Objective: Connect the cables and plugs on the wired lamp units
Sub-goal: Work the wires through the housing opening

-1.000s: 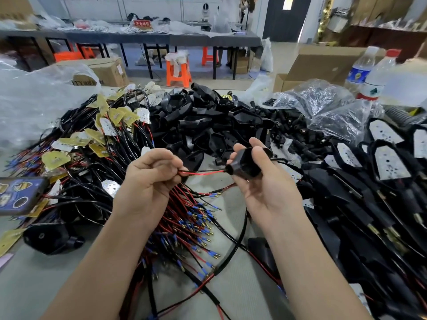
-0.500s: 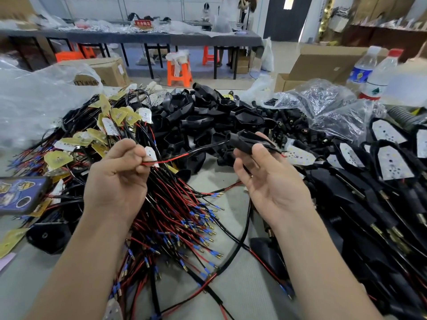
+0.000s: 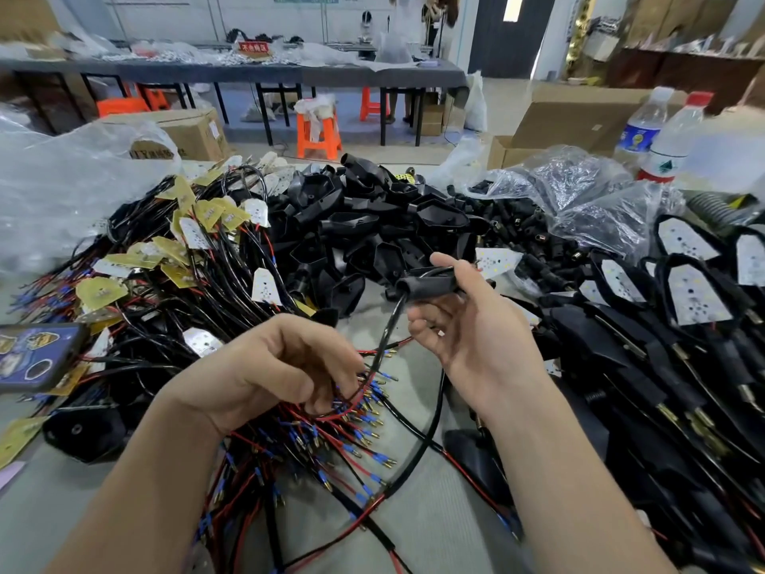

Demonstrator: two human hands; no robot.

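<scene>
Right hand (image 3: 476, 341): palm up and raised above the tabletop (image 3: 49, 507), thumb and forefinger pinching a black lamp housing (image 3: 430, 284) by its narrow end. The other fingers are loosely bent and hold nothing.

A black cable (image 3: 388, 327) leaves the housing's left end and drops down and left to the left hand.

Left hand (image 3: 269, 366): back of the hand up, fingers curled downward and closed on the cable's lower run. A thin red lead (image 3: 347, 411) loops just under the fingertips. The exact contact point is hidden by the fingers.

Under both hands is a loose bundle of red and black wires (image 3: 331, 445) tipped with blue sleeves and brass pins, spread across the tabletop. Left of it is a heap of wired boards (image 3: 194, 234), yellow and white.

At centre rear lies a pile of empty black housings (image 3: 372, 225). At right are rows of assembled lamp units (image 3: 695, 300), white boards facing up.

A phone (image 3: 33, 354) lies at the left edge, touching the wire heap. Clear plastic bags (image 3: 579, 188) sit behind the housings, with two bottles (image 3: 645, 126) beyond them.
</scene>
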